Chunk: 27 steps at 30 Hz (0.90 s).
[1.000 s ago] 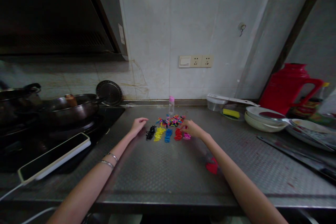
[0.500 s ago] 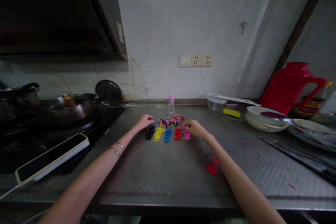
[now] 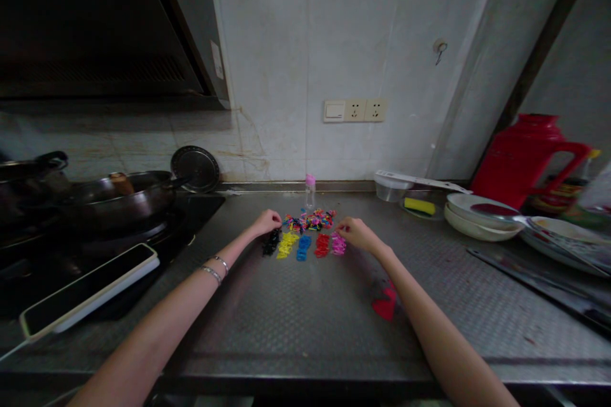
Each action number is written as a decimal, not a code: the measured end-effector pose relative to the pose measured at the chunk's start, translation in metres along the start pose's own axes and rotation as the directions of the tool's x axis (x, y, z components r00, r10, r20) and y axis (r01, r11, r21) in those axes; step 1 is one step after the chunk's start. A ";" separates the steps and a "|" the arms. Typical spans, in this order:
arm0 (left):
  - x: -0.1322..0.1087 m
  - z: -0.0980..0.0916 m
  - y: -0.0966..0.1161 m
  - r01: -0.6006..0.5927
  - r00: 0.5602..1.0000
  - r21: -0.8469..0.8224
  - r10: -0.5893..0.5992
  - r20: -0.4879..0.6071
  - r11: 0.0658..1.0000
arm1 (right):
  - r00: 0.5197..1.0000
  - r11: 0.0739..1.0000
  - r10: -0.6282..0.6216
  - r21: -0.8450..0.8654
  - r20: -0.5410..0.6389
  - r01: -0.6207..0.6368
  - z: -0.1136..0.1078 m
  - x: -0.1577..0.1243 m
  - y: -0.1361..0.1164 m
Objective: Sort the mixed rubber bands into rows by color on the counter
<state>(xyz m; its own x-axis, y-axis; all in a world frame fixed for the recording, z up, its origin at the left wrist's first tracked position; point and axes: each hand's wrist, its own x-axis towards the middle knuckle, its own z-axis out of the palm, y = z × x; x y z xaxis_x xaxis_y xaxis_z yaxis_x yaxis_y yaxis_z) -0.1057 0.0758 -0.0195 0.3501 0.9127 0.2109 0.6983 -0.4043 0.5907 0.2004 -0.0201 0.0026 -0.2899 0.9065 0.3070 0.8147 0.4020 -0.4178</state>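
left hand [image 3: 266, 222] sitting by black pile [image 3: 271, 244], right hand [image 3: 358, 233] by pink pile [image 3: 338, 245]; can't tell if either grip's pinching anything; gaps probably keeping colours unmixed

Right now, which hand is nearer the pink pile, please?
Right: the right hand is beside the pink pile; the left hand is farther left, by the black pile.

A kitchen around me: range hood [image 3: 95, 32] at upper left, pan [image 3: 128, 208] on the cooktop [image 3: 203, 211] below, stacked bowls [image 3: 475, 226] at right.
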 end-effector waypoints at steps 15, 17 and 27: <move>-0.020 -0.016 0.031 -0.107 0.987 0.016 0.108 -0.120 0.994 | 1.000 0.998 0.023 -0.050 0.008 -0.022 -0.001 -0.002 -0.003; -0.032 -0.013 0.048 -0.162 0.984 0.026 0.164 -0.073 0.986 | 1.000 0.999 0.019 -0.048 0.005 -0.019 -0.001 -0.002 -0.003; -0.066 0.015 0.094 -0.304 0.945 0.068 0.292 0.147 0.950 | 1.000 0.997 0.024 -0.079 0.005 -0.023 0.005 -0.001 0.001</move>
<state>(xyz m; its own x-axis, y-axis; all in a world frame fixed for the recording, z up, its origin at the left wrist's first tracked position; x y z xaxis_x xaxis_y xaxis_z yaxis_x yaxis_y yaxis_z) -0.0543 -0.0237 0.0107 0.6266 0.7357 0.2572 0.5995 -0.6659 0.4441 0.1994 -0.0197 -0.0023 -0.2728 0.9164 0.2929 0.8583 0.3693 -0.3561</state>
